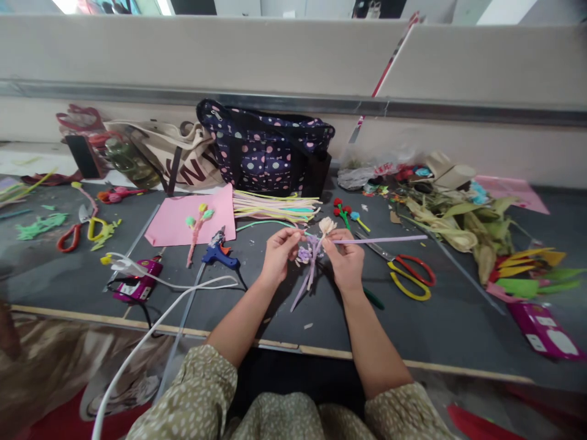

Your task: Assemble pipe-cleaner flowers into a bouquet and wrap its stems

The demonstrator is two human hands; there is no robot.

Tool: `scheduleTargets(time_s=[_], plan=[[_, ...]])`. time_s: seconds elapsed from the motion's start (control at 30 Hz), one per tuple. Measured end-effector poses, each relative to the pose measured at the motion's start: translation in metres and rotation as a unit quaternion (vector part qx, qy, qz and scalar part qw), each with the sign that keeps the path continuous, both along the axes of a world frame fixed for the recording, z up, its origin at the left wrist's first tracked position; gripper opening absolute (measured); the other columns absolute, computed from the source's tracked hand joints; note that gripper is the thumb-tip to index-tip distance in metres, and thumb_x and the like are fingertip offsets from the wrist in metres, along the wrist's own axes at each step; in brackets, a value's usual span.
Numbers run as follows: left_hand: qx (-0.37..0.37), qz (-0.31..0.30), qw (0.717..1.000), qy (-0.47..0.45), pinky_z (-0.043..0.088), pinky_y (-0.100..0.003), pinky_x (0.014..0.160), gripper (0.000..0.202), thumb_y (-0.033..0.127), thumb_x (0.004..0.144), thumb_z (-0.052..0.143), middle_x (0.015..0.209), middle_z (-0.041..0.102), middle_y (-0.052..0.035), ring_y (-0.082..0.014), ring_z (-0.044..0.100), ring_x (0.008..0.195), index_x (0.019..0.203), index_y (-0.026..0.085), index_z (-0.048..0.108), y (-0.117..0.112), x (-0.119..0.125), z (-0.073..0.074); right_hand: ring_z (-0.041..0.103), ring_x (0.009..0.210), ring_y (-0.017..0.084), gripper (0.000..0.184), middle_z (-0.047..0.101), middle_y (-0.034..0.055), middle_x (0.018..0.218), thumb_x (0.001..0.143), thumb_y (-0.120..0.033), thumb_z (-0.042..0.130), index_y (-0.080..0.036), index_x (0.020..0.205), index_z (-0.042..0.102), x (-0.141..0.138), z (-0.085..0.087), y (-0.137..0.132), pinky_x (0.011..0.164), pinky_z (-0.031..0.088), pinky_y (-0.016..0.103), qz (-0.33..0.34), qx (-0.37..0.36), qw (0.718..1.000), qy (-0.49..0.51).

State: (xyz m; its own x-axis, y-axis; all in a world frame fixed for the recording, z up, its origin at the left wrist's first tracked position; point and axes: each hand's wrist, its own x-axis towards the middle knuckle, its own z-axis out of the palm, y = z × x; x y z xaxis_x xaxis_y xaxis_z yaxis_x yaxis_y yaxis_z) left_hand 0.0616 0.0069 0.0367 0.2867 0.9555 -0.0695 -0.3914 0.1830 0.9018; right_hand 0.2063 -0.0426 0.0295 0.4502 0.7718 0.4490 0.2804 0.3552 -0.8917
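Note:
My left hand is closed, its thumb and fingers pinching one end of the lilac pipe cleaners in front of me. Opposite it, my right hand also grips these lilac pieces. One long lilac pipe cleaner sticks out to the right past its fingers. A cream flower shows just above my right fingertips. Lilac curls hang between the two hands, and loose ends point down toward the table. The exact joint between the pieces is hidden by my fingers.
Scissors lie right of my hands. A blue glue gun, pink sheet and pipe cleaner bundle lie left and behind. A white cable crosses the table's front edge. Dried husks cover the right side; bags stand behind.

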Motion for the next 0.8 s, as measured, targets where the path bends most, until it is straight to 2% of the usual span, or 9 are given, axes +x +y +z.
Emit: scheduleTargets(time_s=[0.07,0.13,0.2,0.3,0.37,0.5,0.57,0.63,0.8], plan=[[0.086,0.118,0.989,0.035,0.032,-0.021,0.047,0.028,0.043,0.078,0.071,0.076,0.067,-0.0012,-0.0061,0.043,0.051,0.088,0.017,0.068,-0.004,-0.003,0.003,0.059,0.086,0.018,0.012,0.059,0.002,0.086,0.082,-0.029,0.068,-0.02,0.074,0.065,0.0,0.0,0.0,0.084,0.044,0.033,-0.027,-0.005,0.999,-0.017],[0.196,0.185,0.959,0.091,0.041,-0.024,0.06,0.023,0.041,0.082,0.067,0.077,0.067,-0.0028,-0.0114,0.054,0.065,0.085,0.019,0.069,-0.011,-0.006,0.005,0.059,0.085,0.018,0.012,0.059,0.0018,0.084,0.083,-0.028,0.068,-0.02,0.074,0.066,-0.002,0.001,0.0,0.083,0.044,0.033,-0.053,-0.009,0.998,-0.037],[0.306,0.177,0.923,0.154,0.043,-0.029,0.068,0.018,0.037,0.084,0.066,0.077,0.067,-0.0044,-0.015,0.057,0.07,0.08,0.02,0.07,-0.017,-0.007,0.004,0.059,0.084,0.018,0.013,0.059,0.0016,0.083,0.083,-0.028,0.067,-0.019,0.073,0.066,-0.004,0.001,-0.001,0.082,0.045,0.033,-0.078,-0.007,0.995,-0.062],[0.434,0.112,0.86,0.243,0.045,-0.033,0.077,0.011,0.03,0.084,0.066,0.085,0.071,-0.0067,-0.0185,0.061,0.078,0.087,0.023,0.073,-0.022,-0.006,-0.002,0.059,0.084,0.018,0.014,0.059,0.0017,0.081,0.084,-0.03,0.066,-0.02,0.074,0.067,-0.008,0.003,-0.003,0.082,0.046,0.033,-0.1,-0.003,0.991,-0.094],[0.477,0.095,0.819,0.304,0.044,-0.034,0.079,0.015,0.028,0.086,0.063,0.091,0.072,-0.0077,-0.0196,0.061,0.083,0.096,0.025,0.074,-0.022,-0.004,-0.005,0.059,0.084,0.018,0.014,0.059,0.0018,0.081,0.085,-0.031,0.065,-0.021,0.075,0.068,-0.012,0.004,-0.004,0.08,0.047,0.033,-0.106,0.001,0.988,-0.108],[0.496,0.145,0.765,0.385,0.042,-0.033,0.078,0.02,0.03,0.086,0.063,0.095,0.069,-0.009,-0.0212,0.057,0.086,0.102,0.024,0.074,-0.019,-0.002,-0.005,0.059,0.081,0.018,0.013,0.059,0.0023,0.081,0.085,-0.029,0.067,-0.022,0.075,0.068,-0.019,0.007,-0.008,0.076,0.049,0.033,-0.11,0.015,0.986,-0.125],[0.499,0.16,0.754,0.396,0.041,-0.033,0.078,0.018,0.031,0.086,0.063,0.093,0.069,-0.0089,-0.0214,0.055,0.085,0.098,0.023,0.074,-0.018,-0.003,-0.004,0.06,0.081,0.019,0.011,0.059,0.0026,0.082,0.084,-0.028,0.067,-0.022,0.075,0.068,-0.021,0.007,-0.01,0.077,0.049,0.034,-0.103,0.022,0.987,-0.125],[0.499,0.155,0.755,0.395,0.04,-0.034,0.078,0.015,0.03,0.086,0.063,0.09,0.069,-0.0079,-0.0214,0.053,0.084,0.094,0.023,0.074,-0.017,-0.004,-0.003,0.061,0.083,0.019,0.01,0.061,0.003,0.083,0.085,-0.028,0.067,-0.023,0.076,0.068,-0.023,0.007,-0.01,0.078,0.05,0.035,-0.089,0.025,0.988,-0.121],[0.457,0.137,0.804,0.355,0.038,-0.035,0.077,0.011,0.029,0.086,0.064,0.085,0.072,-0.0046,-0.0202,0.051,0.079,0.087,0.024,0.074,-0.016,-0.004,-0.001,0.062,0.086,0.02,0.007,0.063,0.0039,0.087,0.085,-0.027,0.066,-0.023,0.081,0.071,-0.021,0.008,-0.009,0.081,0.05,0.036,-0.04,0.017,0.993,-0.106]])
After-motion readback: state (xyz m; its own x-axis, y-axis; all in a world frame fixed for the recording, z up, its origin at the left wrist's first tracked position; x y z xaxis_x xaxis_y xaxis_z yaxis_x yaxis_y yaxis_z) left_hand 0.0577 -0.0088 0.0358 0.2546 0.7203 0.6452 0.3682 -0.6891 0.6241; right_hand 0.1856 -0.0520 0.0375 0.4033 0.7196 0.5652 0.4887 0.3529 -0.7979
